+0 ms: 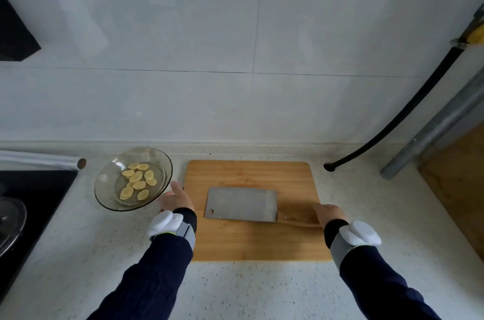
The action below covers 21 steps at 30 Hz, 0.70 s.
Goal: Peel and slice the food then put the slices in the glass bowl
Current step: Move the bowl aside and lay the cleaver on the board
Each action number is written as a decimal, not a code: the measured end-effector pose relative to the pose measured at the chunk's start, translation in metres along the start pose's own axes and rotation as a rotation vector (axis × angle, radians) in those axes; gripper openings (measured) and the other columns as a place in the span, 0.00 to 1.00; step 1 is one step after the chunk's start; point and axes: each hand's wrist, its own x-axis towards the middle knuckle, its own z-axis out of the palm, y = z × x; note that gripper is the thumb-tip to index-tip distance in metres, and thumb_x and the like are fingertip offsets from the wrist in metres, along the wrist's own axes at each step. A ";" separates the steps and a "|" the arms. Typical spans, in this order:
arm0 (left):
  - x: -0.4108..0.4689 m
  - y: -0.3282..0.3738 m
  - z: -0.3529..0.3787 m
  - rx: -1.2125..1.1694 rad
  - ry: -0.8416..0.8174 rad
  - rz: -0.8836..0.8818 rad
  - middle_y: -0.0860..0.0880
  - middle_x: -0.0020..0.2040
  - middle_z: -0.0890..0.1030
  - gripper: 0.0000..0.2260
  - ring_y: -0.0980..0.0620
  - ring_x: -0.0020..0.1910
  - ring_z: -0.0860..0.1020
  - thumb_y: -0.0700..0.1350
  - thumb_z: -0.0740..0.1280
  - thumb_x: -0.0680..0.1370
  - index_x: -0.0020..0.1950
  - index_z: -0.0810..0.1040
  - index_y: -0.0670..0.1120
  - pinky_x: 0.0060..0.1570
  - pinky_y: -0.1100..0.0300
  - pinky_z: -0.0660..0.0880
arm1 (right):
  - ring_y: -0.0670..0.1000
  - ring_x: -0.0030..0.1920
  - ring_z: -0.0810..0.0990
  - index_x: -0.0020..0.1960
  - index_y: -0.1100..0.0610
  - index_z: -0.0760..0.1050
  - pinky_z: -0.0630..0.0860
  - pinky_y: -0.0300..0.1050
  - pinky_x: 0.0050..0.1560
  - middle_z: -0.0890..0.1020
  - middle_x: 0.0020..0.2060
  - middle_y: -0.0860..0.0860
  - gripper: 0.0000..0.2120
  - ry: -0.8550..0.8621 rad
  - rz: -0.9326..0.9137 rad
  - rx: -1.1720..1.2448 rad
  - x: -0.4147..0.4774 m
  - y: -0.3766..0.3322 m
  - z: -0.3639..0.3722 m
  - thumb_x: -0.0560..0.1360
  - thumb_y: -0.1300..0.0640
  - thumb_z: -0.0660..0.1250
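Observation:
A glass bowl (104, 183) with several pale yellow slices (136, 183) in it is tilted at the left of the wooden cutting board (251, 241). My left hand (176, 199) grips the bowl's near right rim, thumb on top. A steel cleaver (242, 204) lies flat on the middle of the board, blade to the left. Its wooden handle (298, 222) runs to the right under my right hand (328, 212), which is closed over the handle's end. No slices lie on the board.
A black stove top (34, 196) with a glass pot lid (10, 222) is at the far left. A black hose (408, 107) and a metal pipe (432, 131) run down at the right, beside a wooden surface (461, 188). Speckled counter (248, 291) lies in front.

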 end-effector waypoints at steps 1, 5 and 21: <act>0.001 0.002 0.001 -0.013 0.008 0.001 0.28 0.53 0.77 0.26 0.33 0.51 0.77 0.52 0.54 0.81 0.53 0.76 0.29 0.53 0.45 0.71 | 0.62 0.60 0.73 0.62 0.65 0.74 0.68 0.50 0.60 0.74 0.62 0.63 0.21 0.000 0.002 -0.015 0.000 -0.002 0.000 0.79 0.51 0.55; 0.009 0.002 0.005 -0.006 0.022 -0.021 0.29 0.53 0.78 0.26 0.34 0.52 0.77 0.54 0.56 0.79 0.53 0.76 0.30 0.55 0.44 0.72 | 0.63 0.58 0.75 0.61 0.63 0.76 0.71 0.51 0.60 0.74 0.62 0.62 0.20 0.010 0.001 0.013 0.001 -0.009 0.002 0.78 0.51 0.56; -0.001 0.002 -0.001 0.084 -0.142 0.047 0.31 0.62 0.73 0.30 0.34 0.62 0.70 0.58 0.53 0.78 0.59 0.74 0.32 0.64 0.42 0.65 | 0.62 0.62 0.72 0.67 0.64 0.69 0.69 0.52 0.64 0.71 0.64 0.63 0.21 -0.022 0.004 -0.102 -0.026 -0.024 0.000 0.78 0.53 0.55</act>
